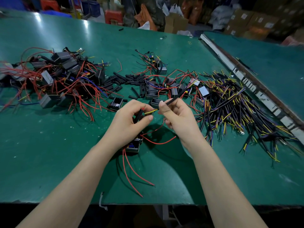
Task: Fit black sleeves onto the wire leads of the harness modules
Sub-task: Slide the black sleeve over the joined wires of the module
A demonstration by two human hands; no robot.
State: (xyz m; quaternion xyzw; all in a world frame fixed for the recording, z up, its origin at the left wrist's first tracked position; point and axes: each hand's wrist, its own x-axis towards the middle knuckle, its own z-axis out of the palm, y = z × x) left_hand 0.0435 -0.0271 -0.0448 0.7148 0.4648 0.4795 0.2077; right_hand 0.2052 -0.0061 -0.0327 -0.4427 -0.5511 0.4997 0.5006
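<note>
Overhead light glares white off the green table point(49, 145) at far left; soft shadows pool under the forearms near us; the far boxes point(246, 18) blur; edges bow with wide-angle distortion; corners dim.

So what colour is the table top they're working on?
Green, a dark teal shade, seen in the head view: table top.

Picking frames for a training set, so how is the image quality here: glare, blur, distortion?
Head view: overhead-light glare on the far-left green table; background boxes blurred; wide-angle bending curves the table edges; left hand, right hand and black sleeve reasonably sharp, casting soft shadows.
</note>
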